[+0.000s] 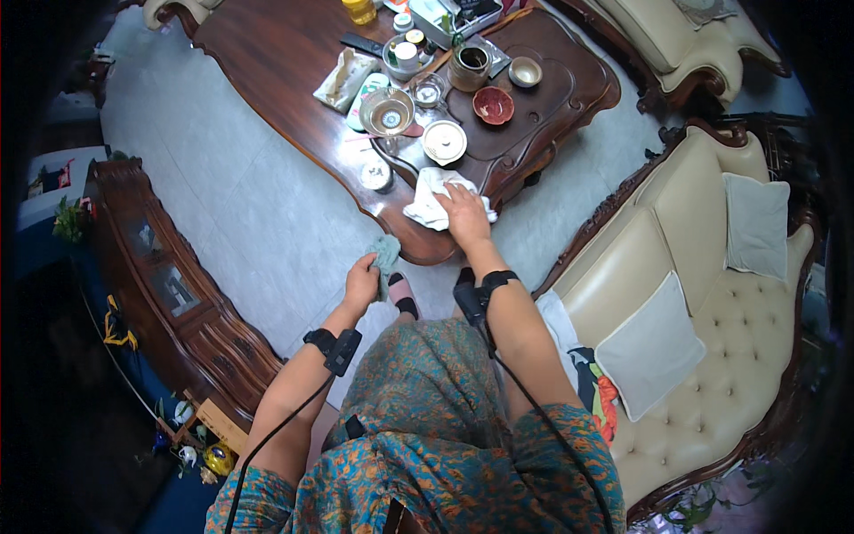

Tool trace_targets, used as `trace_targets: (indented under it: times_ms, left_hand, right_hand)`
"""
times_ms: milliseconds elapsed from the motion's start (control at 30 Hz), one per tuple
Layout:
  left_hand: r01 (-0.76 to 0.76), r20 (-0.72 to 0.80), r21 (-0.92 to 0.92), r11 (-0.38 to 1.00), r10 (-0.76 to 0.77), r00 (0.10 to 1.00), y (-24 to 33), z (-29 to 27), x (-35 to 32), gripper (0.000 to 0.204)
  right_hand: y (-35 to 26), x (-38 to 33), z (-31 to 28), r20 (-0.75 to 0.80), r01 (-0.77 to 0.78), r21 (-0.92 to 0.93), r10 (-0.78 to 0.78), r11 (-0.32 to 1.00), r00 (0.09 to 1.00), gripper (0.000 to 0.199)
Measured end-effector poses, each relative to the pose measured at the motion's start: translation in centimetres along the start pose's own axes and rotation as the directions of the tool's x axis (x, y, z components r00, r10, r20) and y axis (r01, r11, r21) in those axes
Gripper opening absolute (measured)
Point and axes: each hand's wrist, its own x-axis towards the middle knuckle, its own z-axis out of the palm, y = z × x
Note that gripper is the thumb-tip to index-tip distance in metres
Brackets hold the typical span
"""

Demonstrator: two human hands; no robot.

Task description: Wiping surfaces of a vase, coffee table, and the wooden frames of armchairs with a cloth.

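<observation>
My right hand (465,214) presses down on a crumpled white cloth (431,198) at the near end of the dark wooden table (302,107), fingers curled over it. Beside the table's near left edge, my left hand (362,279) is closed on a grey-green cloth (386,254) that hangs down from it. Just beyond the white cloth stands a pale lidded pot (445,142). A white-topped round container (376,175) is to its left, near the edge. Farther on are a clear glass bowl (388,112), a red bowl (493,105) and a brown jar (469,67).
A tissue pack (345,80), small jars (406,56), a pale bowl (525,72) and a remote (362,43) crowd the table. A cream tufted sofa (712,383) with cushions stands at right. A carved wooden cabinet (169,276) is at left. Cables run along both my forearms.
</observation>
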Motion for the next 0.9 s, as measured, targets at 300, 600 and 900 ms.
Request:
trace_targets:
  times_ms: [300,600,900]
  left_hand:
    - [-0.184,-0.025,0.096,0.978,0.187,0.982,8.1,4.9,2.3,0.034]
    - [-0.410,-0.038,0.524,0.746,0.502,0.864,15.1,9.2,4.7,0.032]
    - [-0.502,0.258,0.625,0.598,0.449,0.856,15.3,10.4,6.9,0.041]
  right_hand:
    - [9.8,4.1,-6.3,0.011,0.172,-0.376,-0.181,0.910,0.983,0.025]
    - [9.3,2.4,-5.3,-0.041,0.152,-0.196,-0.163,0.969,0.986,0.023]
    - [13.6,4.3,-8.2,-0.023,0.218,-0.108,-0.222,0.970,0.975,0.024]
